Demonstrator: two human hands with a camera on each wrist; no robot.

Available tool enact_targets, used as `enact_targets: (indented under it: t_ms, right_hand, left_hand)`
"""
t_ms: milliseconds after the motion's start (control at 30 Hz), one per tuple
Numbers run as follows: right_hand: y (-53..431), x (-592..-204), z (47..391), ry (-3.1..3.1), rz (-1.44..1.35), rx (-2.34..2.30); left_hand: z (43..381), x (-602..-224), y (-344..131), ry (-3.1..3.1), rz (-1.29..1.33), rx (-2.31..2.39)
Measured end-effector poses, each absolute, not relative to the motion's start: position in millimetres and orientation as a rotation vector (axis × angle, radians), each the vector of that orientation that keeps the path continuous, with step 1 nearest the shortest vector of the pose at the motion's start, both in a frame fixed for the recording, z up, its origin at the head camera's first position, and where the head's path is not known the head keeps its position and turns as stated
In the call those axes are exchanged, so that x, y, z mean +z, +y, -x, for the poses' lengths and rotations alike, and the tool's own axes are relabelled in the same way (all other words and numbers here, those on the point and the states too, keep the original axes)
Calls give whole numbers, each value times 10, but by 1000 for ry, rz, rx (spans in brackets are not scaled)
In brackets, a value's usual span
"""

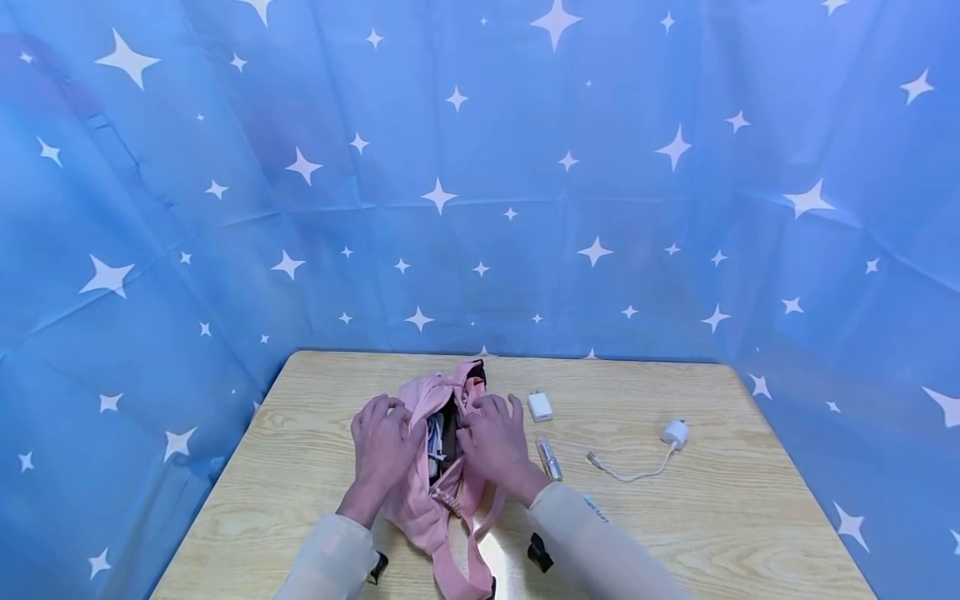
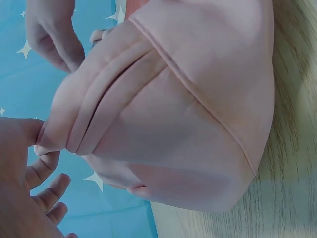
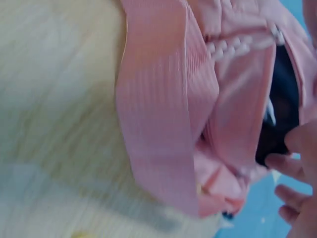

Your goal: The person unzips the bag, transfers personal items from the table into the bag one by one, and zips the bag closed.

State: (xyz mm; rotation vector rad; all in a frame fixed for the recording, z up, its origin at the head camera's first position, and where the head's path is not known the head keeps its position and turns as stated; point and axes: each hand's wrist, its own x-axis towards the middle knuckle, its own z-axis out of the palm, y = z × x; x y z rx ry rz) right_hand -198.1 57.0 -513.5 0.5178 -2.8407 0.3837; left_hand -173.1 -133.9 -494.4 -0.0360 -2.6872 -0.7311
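A pink fabric bag lies on the table with its top opening spread apart. Inside, a white cable and dark lining show; other contents are hard to make out. My left hand pinches the left rim between thumb and fingers, and the left wrist view shows the pleated cloth of the bag drawn up at that hand. On the opposite rim, my right hand grips the edge with its fingertips. A wide ribbed strap loops out beside the opening in the right wrist view.
Right of the bag lie a white charger plug, a small clear tube and a white adapter with a short cable. A black buckle lies near the right sleeve, which partly hides a blue-lettered item. A starry blue curtain stands behind.
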Motion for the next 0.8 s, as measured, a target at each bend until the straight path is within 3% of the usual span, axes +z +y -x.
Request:
enact_targets:
  t_ms: [800]
  right_hand:
    - [2105,-5103,2115,-2898,-128,466]
  left_hand:
    - [1738,-4940,-1343,-2720,26,-759]
